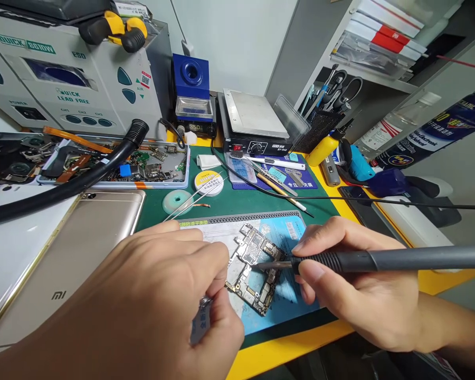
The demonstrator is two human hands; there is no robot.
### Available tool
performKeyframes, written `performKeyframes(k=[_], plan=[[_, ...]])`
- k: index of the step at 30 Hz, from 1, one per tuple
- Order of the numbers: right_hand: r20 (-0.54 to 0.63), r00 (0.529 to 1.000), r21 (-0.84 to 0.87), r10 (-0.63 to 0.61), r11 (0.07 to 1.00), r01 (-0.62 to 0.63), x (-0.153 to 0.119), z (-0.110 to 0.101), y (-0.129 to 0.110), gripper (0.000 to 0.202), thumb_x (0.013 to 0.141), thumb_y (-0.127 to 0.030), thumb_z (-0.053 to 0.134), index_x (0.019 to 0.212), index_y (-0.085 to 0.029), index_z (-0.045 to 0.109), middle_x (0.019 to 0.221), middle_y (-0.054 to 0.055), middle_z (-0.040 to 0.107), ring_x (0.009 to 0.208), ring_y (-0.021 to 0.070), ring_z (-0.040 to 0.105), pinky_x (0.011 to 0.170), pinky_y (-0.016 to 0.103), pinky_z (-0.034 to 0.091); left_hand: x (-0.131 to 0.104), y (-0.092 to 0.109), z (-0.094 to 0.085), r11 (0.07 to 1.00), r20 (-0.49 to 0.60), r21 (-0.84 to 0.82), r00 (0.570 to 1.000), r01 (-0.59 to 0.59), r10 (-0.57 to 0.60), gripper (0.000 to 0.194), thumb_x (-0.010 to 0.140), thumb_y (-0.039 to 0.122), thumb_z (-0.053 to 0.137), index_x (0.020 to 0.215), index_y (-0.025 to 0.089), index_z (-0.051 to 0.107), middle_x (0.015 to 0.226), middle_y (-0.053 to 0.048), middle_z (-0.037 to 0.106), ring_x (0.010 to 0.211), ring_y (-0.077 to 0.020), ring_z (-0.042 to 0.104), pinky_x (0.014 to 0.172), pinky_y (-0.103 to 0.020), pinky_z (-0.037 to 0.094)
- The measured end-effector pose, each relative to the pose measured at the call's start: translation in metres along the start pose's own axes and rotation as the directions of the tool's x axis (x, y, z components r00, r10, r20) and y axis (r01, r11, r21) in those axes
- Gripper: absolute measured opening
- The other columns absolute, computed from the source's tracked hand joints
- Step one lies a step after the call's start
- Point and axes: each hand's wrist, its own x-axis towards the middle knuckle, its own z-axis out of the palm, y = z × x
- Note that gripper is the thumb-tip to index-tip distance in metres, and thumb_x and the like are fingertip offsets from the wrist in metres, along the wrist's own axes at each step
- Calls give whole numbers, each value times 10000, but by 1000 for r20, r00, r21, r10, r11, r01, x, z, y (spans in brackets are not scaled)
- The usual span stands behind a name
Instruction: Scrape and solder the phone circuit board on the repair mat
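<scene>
My right hand [356, 285] is closed around the grip of a soldering iron [415, 258], which lies almost level and points left. Its tip is at a phone circuit board [267, 290], near the board's inner edge; whether it touches is hard to tell. The board lies on a blue and grey mat [206, 227]. My left hand [154, 285] is closed beside the board, thumb and forefinger pinched together. A small shiny metal piece shows between these fingers, but the rest is hidden. Two thin pale strands [193, 199] run up and right from behind that hand.
At the back left stands a hot air station [114, 95], its black hose [103, 177] crossing a tray of parts [186, 163]. A gold phone back [91, 253] lies left. Behind the mat are a round tin [209, 183], a heating plate [253, 121] and a black cable [364, 199].
</scene>
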Motion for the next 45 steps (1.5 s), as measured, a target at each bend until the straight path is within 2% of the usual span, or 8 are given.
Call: performKeyframes(k=[5, 14, 20, 25, 31, 36, 40, 45], plan=[[17, 1000, -20, 23, 1000, -22, 0, -2, -2, 237, 862, -75, 864, 863, -303, 799, 545, -76, 756, 386, 162, 648, 403, 251, 548, 0, 1, 0, 1000, 20, -1, 1000, 9, -9, 273, 961, 115, 598, 819, 310, 470, 763, 30, 528, 749, -215, 587, 756, -428, 369], [22, 1000, -87, -14, 996, 15, -1, -4, -2, 234, 875, -67, 871, 893, -295, 820, 559, -81, 763, 399, 156, 683, 450, 249, 603, -3, 5, 1, 999, 14, 40, 1000, 14, -15, 286, 944, 134, 602, 817, 313, 420, 761, 27, 484, 736, -228, 533, 739, -435, 299], [34, 999, -17, 13, 1000, -12, -2, -4, 0, 270, 890, -32, 855, 906, -296, 798, 565, -71, 764, 409, 149, 641, 413, 239, 543, -3, 5, 2, 997, -1, 74, 1000, 26, -26, 290, 980, 151, 597, 821, 318, 423, 751, 35, 449, 693, -225, 456, 739, -433, 300], [46, 999, -40, 8, 999, -6, -4, -5, 0, 283, 882, -20, 866, 925, -294, 810, 579, -64, 778, 429, 159, 673, 445, 248, 574, 0, 5, 5, 997, -1, 72, 1000, 25, -25, 283, 949, 144, 606, 814, 316, 425, 741, 31, 462, 725, -227, 540, 724, -430, 291], [48, 999, -27, 6, 1000, -4, -3, -6, 0, 289, 885, -23, 852, 923, -305, 805, 584, -72, 779, 428, 148, 660, 447, 234, 562, -2, 6, 3, 998, -8, 49, 1000, 25, -24, 264, 928, 159, 607, 787, 312, 444, 720, 20, 495, 722, -229, 568, 695, -421, 332], [44, 999, -33, 17, 999, -15, -3, -4, -1, 264, 884, -48, 843, 901, -305, 784, 575, -74, 767, 423, 151, 655, 444, 237, 557, 4, 6, 2, 989, 57, -18, 988, 148, -147, 171, 800, 227, 786, 798, 302, 633, 686, 24, 536, 733, -233, 573, 693, -365, 457], [37, 999, -39, 20, 999, -19, -2, -3, 0, 224, 887, -79, 848, 895, -296, 790, 564, -76, 759, 406, 150, 640, 423, 237, 541, 9, 8, 4, 983, 89, -41, 981, 177, -172, 136, 767, 233, 808, 837, 304, 716, 697, 19, 569, 759, -242, 612, 719, -348, 527], [34, 999, -45, 8, 999, -7, -3, -4, 1, 247, 892, -52, 858, 902, -291, 800, 573, -70, 769, 415, 155, 661, 433, 239, 562, 6, 6, 3, 989, 67, -25, 987, 148, -146, 177, 785, 210, 795, 801, 300, 644, 683, 25, 555, 725, -230, 586, 685, -355, 472]])
